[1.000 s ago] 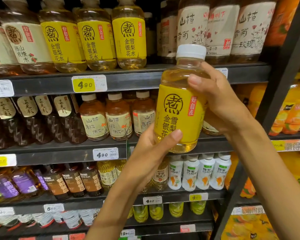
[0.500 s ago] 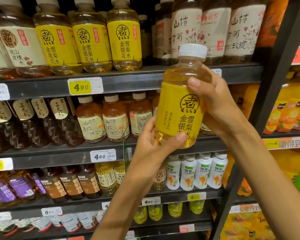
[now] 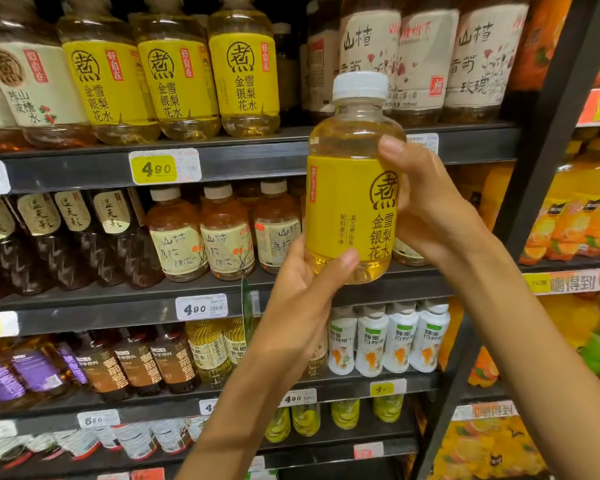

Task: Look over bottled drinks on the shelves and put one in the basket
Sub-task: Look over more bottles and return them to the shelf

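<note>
Right, you've got the yellow-label bottle (image 3: 352, 188) up in front of the shelves (image 3: 257, 161), both hands on it. Your left hand (image 3: 302, 292) cups the base w/ thumb across the front, your right hand (image 3: 426, 206) wraps the back and side, prob. so the label faces you and stays readable. Cap on, bottle upright. No basket in view, so the drop-in isn't done yet.

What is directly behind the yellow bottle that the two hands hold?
Behind the yellow bottle, held by the left hand and right hand, are the dark shelf edge and one partly covered bottle. The rest is hidden.
</note>
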Tool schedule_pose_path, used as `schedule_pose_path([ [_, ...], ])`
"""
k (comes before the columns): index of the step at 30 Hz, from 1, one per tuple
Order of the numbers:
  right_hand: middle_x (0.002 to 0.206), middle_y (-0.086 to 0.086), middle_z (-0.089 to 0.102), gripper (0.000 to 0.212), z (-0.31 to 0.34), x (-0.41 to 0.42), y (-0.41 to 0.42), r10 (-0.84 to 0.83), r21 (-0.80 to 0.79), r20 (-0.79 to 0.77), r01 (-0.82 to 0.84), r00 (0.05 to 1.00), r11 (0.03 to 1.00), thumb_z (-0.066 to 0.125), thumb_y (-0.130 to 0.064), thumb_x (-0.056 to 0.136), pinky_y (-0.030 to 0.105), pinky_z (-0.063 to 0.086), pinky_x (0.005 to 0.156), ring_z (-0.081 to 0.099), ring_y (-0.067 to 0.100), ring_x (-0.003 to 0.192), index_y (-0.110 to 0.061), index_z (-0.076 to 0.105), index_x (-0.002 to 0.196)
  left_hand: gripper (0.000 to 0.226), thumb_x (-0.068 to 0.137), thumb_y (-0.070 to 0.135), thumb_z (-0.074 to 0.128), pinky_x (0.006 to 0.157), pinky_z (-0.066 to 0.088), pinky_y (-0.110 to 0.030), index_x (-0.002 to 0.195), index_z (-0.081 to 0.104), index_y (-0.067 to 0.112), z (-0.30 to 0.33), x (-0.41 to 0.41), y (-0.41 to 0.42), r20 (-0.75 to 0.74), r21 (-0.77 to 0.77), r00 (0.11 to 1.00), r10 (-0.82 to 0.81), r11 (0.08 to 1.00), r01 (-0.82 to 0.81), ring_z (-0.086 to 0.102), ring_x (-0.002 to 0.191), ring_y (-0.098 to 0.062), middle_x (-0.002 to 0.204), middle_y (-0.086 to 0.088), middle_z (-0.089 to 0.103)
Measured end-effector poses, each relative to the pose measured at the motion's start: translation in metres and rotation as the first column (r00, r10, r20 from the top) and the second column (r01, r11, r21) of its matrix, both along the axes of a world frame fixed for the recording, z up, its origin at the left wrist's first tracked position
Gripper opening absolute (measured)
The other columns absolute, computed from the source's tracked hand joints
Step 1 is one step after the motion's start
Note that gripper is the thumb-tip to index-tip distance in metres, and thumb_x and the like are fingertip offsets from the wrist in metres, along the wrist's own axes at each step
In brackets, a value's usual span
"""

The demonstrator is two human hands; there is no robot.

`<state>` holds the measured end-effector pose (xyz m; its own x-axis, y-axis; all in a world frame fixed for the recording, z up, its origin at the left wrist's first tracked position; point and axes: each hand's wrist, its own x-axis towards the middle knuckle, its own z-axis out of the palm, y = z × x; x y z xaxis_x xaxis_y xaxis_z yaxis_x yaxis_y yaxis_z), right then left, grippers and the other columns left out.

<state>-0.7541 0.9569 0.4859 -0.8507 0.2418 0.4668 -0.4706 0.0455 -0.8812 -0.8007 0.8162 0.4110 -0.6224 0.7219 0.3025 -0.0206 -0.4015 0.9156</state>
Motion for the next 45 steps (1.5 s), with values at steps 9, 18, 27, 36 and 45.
schedule_pose_path([
  [9,0.109,0.019,0.06,0.045,0.005,-0.015,-0.001,0.084,-0.001,0.067,-0.084,0.994,0.996,0.047,-0.04,0.087,0.042,0.048,0.086,0.058,0.029,0.096,-0.007,0.056,0.115,0.072,0.063,0.034,0.077,0.085,0.052,-0.016,0.128,0.052,0.016,0.003,-0.003,-0.001,-0.014,-0.024,0.998,0.056,0.998,-0.056,0.066,0.109,-0.011,0.116,0.001,0.071],
  [18,0.106,0.013,0.065,0.046,0.001,-0.02,-0.001,0.035,-0.033,-0.013,-0.035,0.999,0.999,0.046,-0.036,0.089,0.036,0.053,0.085,0.061,0.024,0.097,-0.004,0.058,0.12,0.085,0.044,0.037,0.085,0.068,0.051,-0.008,0.119,0.047,0.023,0.003,-0.007,-0.002,-0.086,-0.073,0.974,0.211,0.973,-0.217,0.069,0.089,0.0,0.105,0.005,0.071],
  [27,0.104,0.002,0.069,0.046,0.0,-0.015,0.0,0.086,0.109,-0.153,-0.07,0.984,0.992,0.059,-0.026,0.075,0.028,0.051,0.083,0.065,0.016,0.098,-0.008,0.056,0.118,0.077,0.055,0.024,0.09,0.084,0.052,-0.019,0.12,0.051,0.017,0.002,-0.031,-0.001,-0.025,-0.038,0.985,-0.17,0.985,0.169,0.067,0.107,-0.013,0.112,0.002,0.072],
  [36,0.125,-0.006,0.06,0.084,-0.014,-0.004,0.004,0.07,0.294,-0.079,-0.044,0.994,0.955,0.077,-0.053,0.066,0.026,0.047,0.095,0.057,0.014,0.12,-0.02,0.04,0.133,0.072,0.06,0.01,0.085,0.083,0.052,-0.018,0.122,0.052,0.025,-0.004,-0.041,0.009,-0.202,0.007,0.977,0.063,0.998,-0.063,0.067,0.107,-0.013,0.115,0.004,0.071],
  [45,0.129,-0.011,0.056,0.085,-0.023,0.0,0.013,0.098,0.333,-0.102,-0.059,0.99,0.941,0.081,-0.049,0.065,0.024,0.047,0.095,0.053,0.014,0.124,-0.026,0.04,0.135,0.077,0.057,0.01,0.085,0.084,0.052,-0.018,0.123,0.051,0.028,-0.008,-0.05,0.014,-0.293,-0.043,0.954,0.064,0.996,-0.08,0.064,0.111,-0.012,0.117,0.006,0.069],
])
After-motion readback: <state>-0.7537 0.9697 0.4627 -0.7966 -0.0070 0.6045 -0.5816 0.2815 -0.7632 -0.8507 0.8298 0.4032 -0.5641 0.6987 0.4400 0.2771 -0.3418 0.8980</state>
